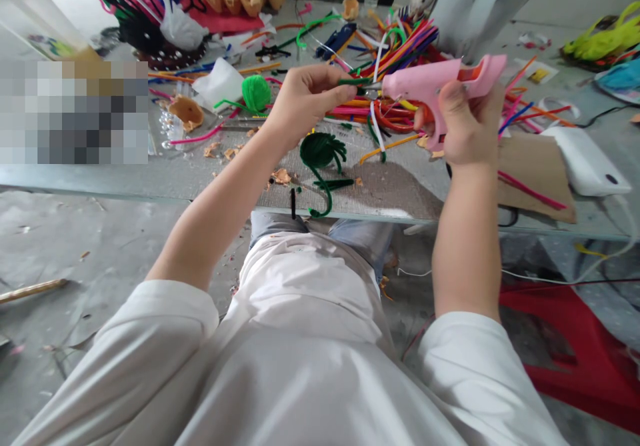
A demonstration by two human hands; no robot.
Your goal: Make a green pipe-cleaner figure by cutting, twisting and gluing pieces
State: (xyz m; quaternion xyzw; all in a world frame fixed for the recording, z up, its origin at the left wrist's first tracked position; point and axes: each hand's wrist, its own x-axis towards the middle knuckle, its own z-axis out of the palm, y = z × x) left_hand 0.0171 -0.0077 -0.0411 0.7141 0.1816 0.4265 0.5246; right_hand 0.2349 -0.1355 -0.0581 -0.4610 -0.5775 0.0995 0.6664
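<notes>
I am pinching a dark green pipe cleaner (353,81) in my left hand (305,103), keeping its end right by the tip of the pink glue gun (425,83). My right hand (465,123) is holding the gun tight, up above the tabletop (100,179).

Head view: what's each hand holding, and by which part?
Right hand grips a pink hot glue gun by its handle; left hand pinches a dark green pipe cleaner in its fingertips, beside the gun's nozzle.
</notes>
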